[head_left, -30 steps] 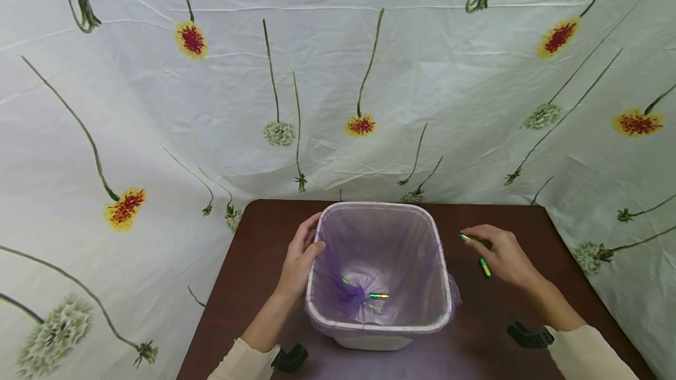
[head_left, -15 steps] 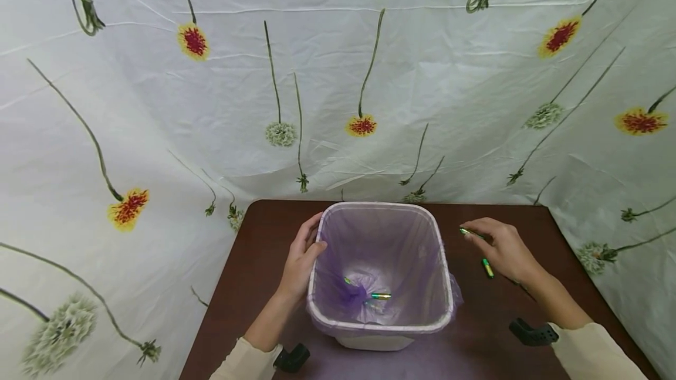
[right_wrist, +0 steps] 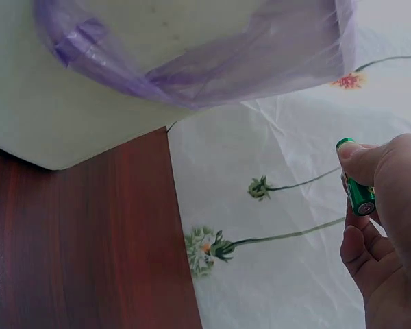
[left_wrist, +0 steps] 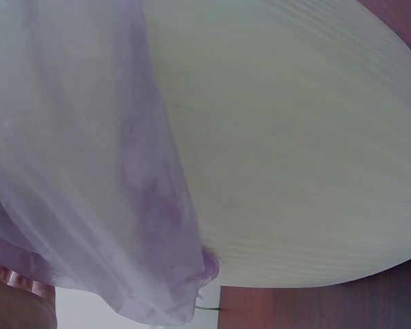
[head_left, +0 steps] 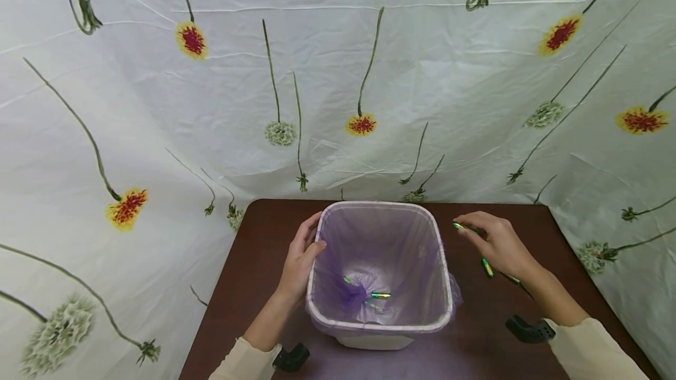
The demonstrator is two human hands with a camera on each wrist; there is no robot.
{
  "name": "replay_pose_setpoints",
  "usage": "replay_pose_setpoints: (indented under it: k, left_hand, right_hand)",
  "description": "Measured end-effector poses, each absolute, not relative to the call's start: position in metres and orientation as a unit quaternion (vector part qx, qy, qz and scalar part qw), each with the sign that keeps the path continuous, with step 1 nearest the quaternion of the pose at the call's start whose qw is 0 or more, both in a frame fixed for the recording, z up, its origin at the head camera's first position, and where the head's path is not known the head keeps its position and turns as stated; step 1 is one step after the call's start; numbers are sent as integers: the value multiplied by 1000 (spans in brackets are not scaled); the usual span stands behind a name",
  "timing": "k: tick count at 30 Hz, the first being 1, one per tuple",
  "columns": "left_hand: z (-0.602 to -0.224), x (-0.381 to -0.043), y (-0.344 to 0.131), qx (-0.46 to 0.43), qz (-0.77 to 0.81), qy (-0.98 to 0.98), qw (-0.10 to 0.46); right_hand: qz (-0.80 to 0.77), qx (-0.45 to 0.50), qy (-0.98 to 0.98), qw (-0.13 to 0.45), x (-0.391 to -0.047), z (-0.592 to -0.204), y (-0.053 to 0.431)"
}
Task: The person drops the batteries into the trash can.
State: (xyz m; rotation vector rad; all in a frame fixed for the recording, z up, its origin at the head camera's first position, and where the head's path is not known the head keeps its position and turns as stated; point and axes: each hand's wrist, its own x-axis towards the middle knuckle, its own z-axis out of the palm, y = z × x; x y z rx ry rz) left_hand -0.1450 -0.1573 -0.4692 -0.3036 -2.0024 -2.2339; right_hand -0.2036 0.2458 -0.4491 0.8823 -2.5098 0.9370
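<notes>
A white bin (head_left: 372, 342) with a thin purple liner stands on the dark wooden table. My left hand (head_left: 300, 263) grips its left rim, the thumb over the edge and the fingers along the outside. To the right of the bin, my right hand (head_left: 499, 245) pinches a green battery (right_wrist: 359, 195) between thumb and fingers. The right wrist view shows this battery held up beside the bin's side. Inside the bin lie a green-and-gold battery (head_left: 381, 295) and another battery (head_left: 346, 280), partly covered by liner folds.
On the table (head_left: 475, 321) below the right hand lies a battery (head_left: 487, 268), with another battery (head_left: 514, 280) close to the right wrist. A white flower-print cloth (head_left: 327, 92) hangs behind and at both sides. Purple liner (right_wrist: 260, 75) hangs loosely over the bin's outside.
My right hand has lifted and shifted slightly toward the bin with the battery in its fingers. A battery by the right wrist has come into view. The left hand and bin stay in place.
</notes>
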Motion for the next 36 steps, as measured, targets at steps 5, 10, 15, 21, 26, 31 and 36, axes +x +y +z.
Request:
replay_pose_setpoints:
  k: [5, 10, 15, 21, 26, 31, 36]
  left_hand:
    - [-469, -145, -157, -101, -741, -661, 63]
    - [-470, -145, -157, -105, -741, -660, 62]
    - [-470, -145, -156, -105, -739, -663, 61]
    - [-469, -145, -157, -99, -739, -663, 67]
    - [-469, -145, -157, -97, -740, -662, 67]
    - [-468, -145, -156, -97, -744, -658, 63]
    - [-468, -145, -156, -94, -745, -658, 63]
  right_hand:
    - [329, 316, -875, 162, -203, -441, 240]
    - [325, 318, -876, 161, -202, -433, 236]
    - [320, 328, -874, 162, -203, -428, 233]
    - [316, 335, -872, 163, -206, -420, 230]
    - [317, 334, -875, 148, -206, -414, 226]
    - [319, 337, -874, 145, -206, -409, 222]
    - [318, 351, -869, 143, -206, -403, 215]
